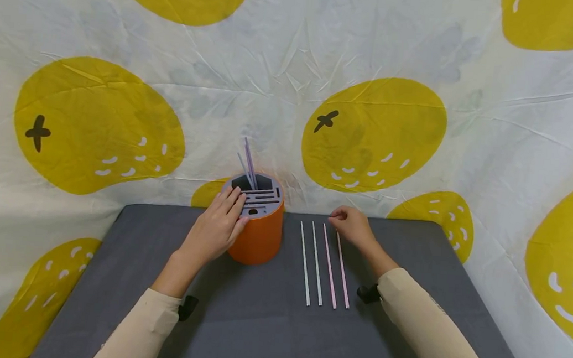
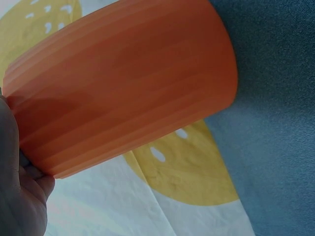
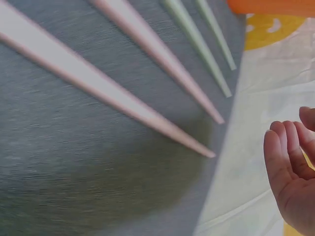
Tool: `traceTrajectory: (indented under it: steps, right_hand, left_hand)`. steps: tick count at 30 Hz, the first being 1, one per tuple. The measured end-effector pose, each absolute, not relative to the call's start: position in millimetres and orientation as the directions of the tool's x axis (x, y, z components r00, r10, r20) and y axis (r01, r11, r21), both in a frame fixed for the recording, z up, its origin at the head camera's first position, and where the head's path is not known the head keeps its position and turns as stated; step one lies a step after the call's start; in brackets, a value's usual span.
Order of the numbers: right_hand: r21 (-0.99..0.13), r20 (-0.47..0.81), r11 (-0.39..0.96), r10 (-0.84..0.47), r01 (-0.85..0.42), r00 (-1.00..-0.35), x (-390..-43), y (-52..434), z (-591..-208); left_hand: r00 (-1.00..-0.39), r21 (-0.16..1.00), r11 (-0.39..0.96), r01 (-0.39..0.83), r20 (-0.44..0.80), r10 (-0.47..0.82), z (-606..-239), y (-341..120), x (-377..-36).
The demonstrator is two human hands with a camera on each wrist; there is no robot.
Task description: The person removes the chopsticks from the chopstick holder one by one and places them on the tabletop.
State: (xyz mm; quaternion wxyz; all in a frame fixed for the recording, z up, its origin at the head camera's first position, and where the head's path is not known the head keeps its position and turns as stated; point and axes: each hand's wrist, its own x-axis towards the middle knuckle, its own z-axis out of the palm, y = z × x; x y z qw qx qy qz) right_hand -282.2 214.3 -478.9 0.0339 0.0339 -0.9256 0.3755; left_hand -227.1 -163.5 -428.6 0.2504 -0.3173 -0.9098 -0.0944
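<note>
An orange round holder [image 1: 260, 238] with a grey slotted lid [image 1: 264, 198] stands at the back of the grey table [image 1: 256, 332]. Two thin straws [image 1: 248, 165] stick up out of it. My left hand [image 1: 218, 224] rests against its left side, fingers laid flat over the lid's rim; the left wrist view shows the holder's wall [image 2: 123, 93] beside my palm [image 2: 19, 196]. Several straws lie side by side to the right: two pale green [image 1: 310, 264] and two pink [image 1: 336, 271]. My right hand [image 1: 350, 225] hovers at the pink straws' far ends, fingers loosely curled [image 3: 293, 167] and holding nothing.
A white cloth with big yellow fruit prints [image 1: 369, 135] hangs behind and around the table, close behind the holder. The table's back edge [image 1: 403, 221] runs just past my right hand. Bare grey surface [image 1: 235, 342] lies in front of the straws.
</note>
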Motion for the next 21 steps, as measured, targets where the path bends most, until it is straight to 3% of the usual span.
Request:
traceTrajectory:
  steps: [11, 21]
  right_hand:
    - [-0.756, 0.136, 0.630, -0.113, -0.177, -0.984, -295, 180, -427]
    - [-0.735, 0.244, 0.599, -0.203, -0.317, -0.948, -309, 137, -396]
  left_hand:
    - [-0.672, 0.011, 0.781, 0.624, 0.518, 0.530, -428, -163, -227]
    - [-0.665, 0.000, 0.780, 0.626, 0.522, 0.534, -427, -164, -227]
